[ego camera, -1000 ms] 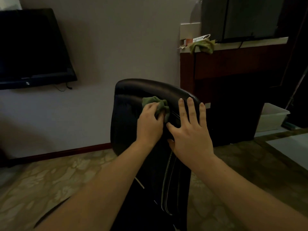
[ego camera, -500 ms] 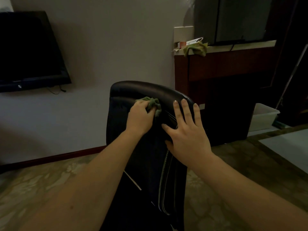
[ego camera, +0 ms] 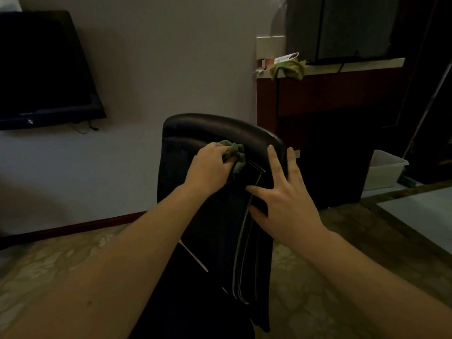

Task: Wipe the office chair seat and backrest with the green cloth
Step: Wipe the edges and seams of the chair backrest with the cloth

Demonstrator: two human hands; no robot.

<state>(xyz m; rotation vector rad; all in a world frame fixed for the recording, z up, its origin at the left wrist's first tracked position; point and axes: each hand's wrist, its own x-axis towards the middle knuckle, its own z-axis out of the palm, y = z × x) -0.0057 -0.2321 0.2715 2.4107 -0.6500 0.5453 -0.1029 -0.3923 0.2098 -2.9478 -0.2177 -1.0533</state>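
Observation:
The black office chair's backrest (ego camera: pixel 215 133) stands in front of me, its top edge curved and glossy. My left hand (ego camera: pixel 208 170) presses a bunched green cloth (ego camera: pixel 234 152) against the upper part of the backrest. My right hand (ego camera: pixel 281 196) lies flat on the backrest's right side, fingers spread, holding nothing. The seat is hidden below the backrest and my arms.
A dark TV (ego camera: pixel 44 69) hangs on the wall at left. A brown cabinet (ego camera: pixel 330 99) stands at right with another green cloth (ego camera: pixel 288 68) on its ledge. A white plastic tub (ego camera: pixel 384 170) sits on the patterned floor (ego camera: pixel 318 277) beside it.
My left hand with the cloth slid left across the backrest's top, then back slightly right. My right hand stayed flat on the right side.

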